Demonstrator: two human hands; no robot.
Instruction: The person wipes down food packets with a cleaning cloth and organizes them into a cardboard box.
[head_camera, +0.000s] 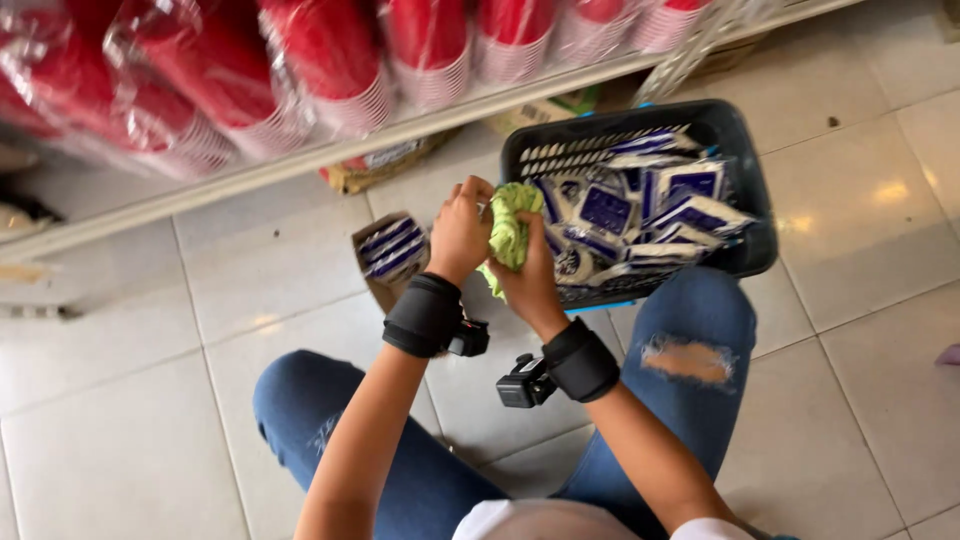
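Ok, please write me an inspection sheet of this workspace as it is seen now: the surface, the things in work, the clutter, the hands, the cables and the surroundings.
Surface: pale tiled floor, glossy.
Job's things: crumpled green cloth, held between both hands; dark plastic basket full of blue-and-white packets.
Clutter: small open cardboard box with similar packets, on the floor beside the basket.
Hands: left hand and right hand both closed on the cloth; black wrist bands with small devices.
Cables: nothing seen.
Surroundings: white shelf with wrapped stacks of red cups; flattened cardboard under it; person's knees in blue jeans.
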